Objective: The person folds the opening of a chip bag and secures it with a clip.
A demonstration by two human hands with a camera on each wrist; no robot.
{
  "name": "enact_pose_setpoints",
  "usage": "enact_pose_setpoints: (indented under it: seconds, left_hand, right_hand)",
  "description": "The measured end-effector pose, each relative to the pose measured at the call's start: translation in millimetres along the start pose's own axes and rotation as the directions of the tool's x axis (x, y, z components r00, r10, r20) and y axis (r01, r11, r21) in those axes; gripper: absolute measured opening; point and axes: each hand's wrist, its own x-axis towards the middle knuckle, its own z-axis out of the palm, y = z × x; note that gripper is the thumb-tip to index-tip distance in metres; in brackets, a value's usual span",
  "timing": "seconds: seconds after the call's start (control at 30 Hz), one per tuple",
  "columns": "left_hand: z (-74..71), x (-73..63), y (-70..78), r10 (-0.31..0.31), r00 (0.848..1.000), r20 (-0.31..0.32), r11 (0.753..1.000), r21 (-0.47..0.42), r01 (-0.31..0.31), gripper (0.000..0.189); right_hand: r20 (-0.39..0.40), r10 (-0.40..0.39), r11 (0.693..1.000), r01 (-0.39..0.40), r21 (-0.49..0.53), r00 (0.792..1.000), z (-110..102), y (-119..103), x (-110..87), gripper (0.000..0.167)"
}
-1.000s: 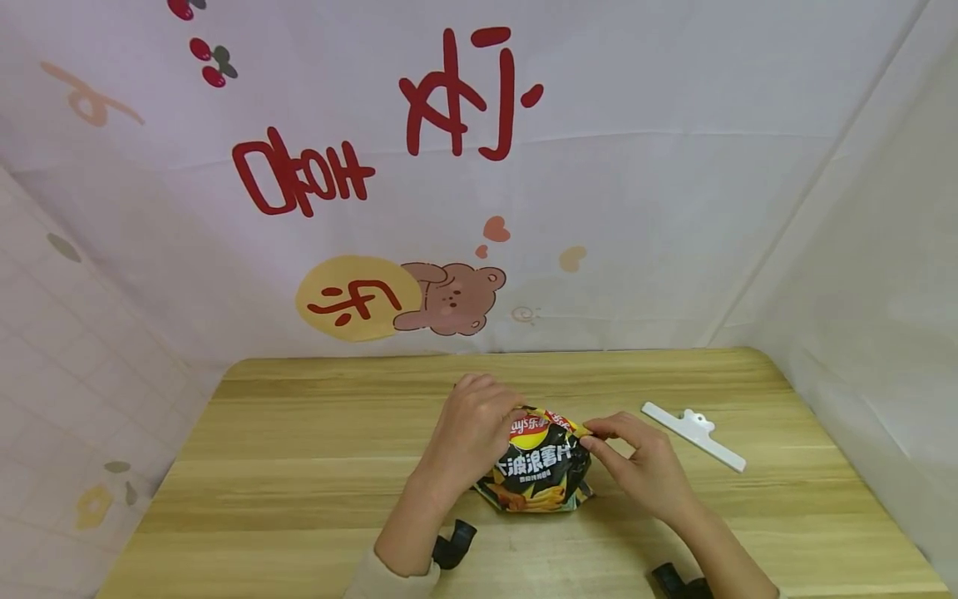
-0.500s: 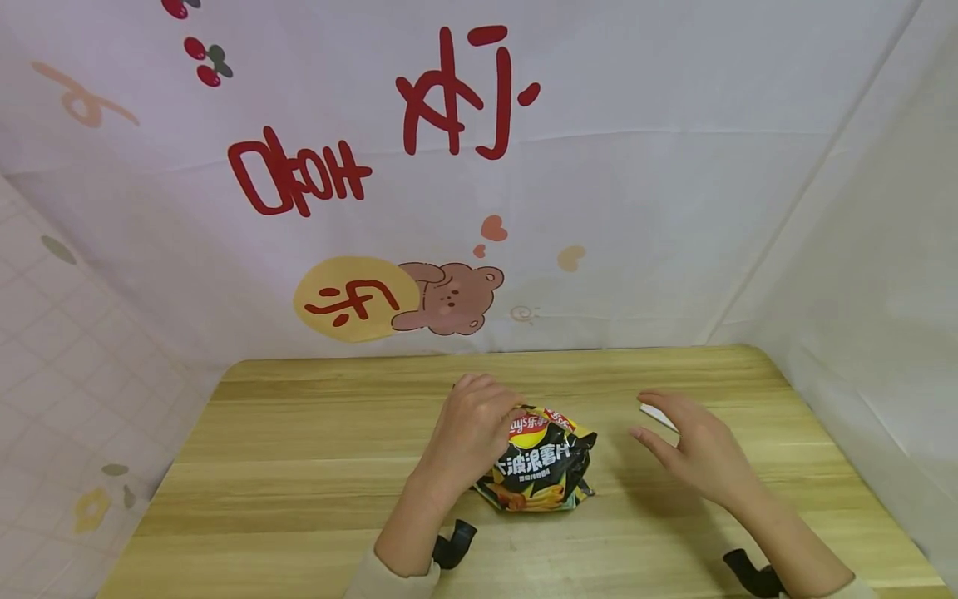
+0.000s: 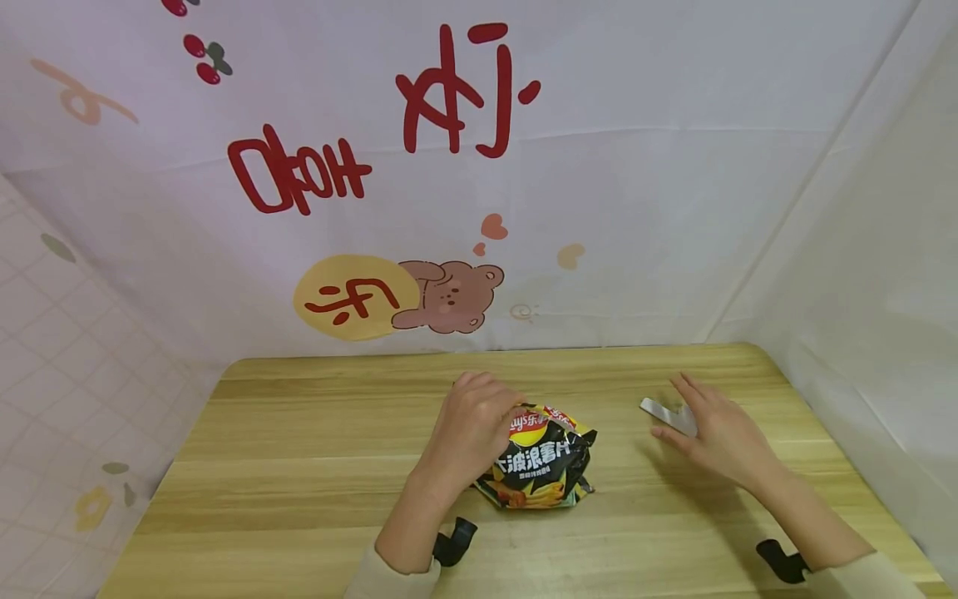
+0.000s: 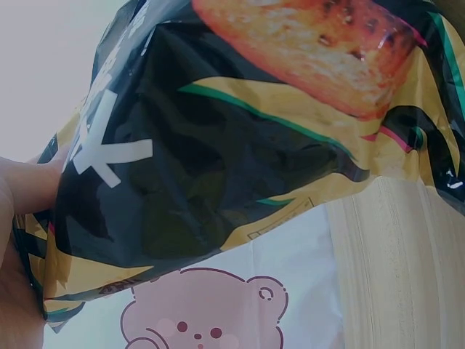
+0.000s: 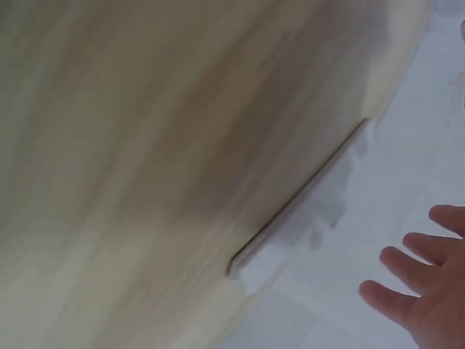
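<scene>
A black and yellow bag of potato chips (image 3: 535, 470) stands mid-table, its top folded over. My left hand (image 3: 471, 428) grips the bag's upper left; in the left wrist view the thumb (image 4: 33, 185) presses on the printed film. To the right lies a long white clip (image 3: 660, 411), partly hidden by my right hand (image 3: 722, 433). That hand hovers over the clip with fingers spread and holds nothing. From the right wrist, the blurred clip (image 5: 298, 218) shows on the wood, apart from the fingertips (image 5: 385, 297).
The wooden table (image 3: 314, 466) ends at a white printed cloth (image 3: 636, 249) behind it. More cloth hangs at both sides. Black curved pieces (image 3: 455, 542) sit at both wrists.
My right hand has let go of the bag's right corner and moved right, to over the clip. That corner now sticks out loose. The left hand stays on the bag.
</scene>
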Motion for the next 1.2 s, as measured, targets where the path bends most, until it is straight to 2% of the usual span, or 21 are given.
enact_pose_setpoints:
  seconds: [0.13, 0.3, 0.4, 0.5, 0.7, 0.97, 1.2]
  left_hand:
    - [-0.8, 0.1, 0.4, 0.001, 1.000, 0.001, 1.000, -0.005, -0.001, 0.016]
    - [-1.2, 0.2, 0.6, 0.005, 1.000, 0.001, 1.000, 0.003, -0.005, 0.016]
    - [-1.2, 0.2, 0.5, 0.006, 1.000, 0.000, 1.000, 0.008, -0.006, 0.015]
    - [-1.0, 0.0, 0.3, 0.006, 1.000, 0.000, 1.000, 0.007, -0.006, 0.015]
    - [-0.7, -0.3, -0.2, 0.005, 1.000, -0.001, 1.000, 0.002, -0.005, 0.015]
    - [-0.6, -0.7, -0.7, 0.006, 1.000, -0.004, 1.000, 0.003, -0.006, 0.016]
    - [-0.8, -0.2, 0.1, 0.004, 1.000, -0.004, 1.000, -0.004, -0.004, 0.015]
  right_hand:
    - [0.091, 0.064, 0.998, -0.064, -0.011, 0.994, 2, 8, -0.4, 0.097]
    - [0.206, 0.131, 0.991, -0.128, -0.027, 0.970, 6, 19, -1.4, 0.100]
    - [0.244, 0.145, 0.989, -0.140, -0.035, 0.959, 10, 25, -3.2, 0.097]
    - [0.265, 0.156, 0.988, -0.151, -0.039, 0.951, 12, 29, -4.6, 0.084]
    - [0.265, 0.153, 0.988, -0.150, -0.034, 0.952, 13, 32, -4.8, 0.055]
    - [0.198, 0.107, 0.994, -0.099, -0.049, 0.974, 10, 25, -3.8, 0.047]
    - [0.189, 0.108, 0.993, -0.096, -0.072, 0.976, 2, 18, -3.8, 0.044]
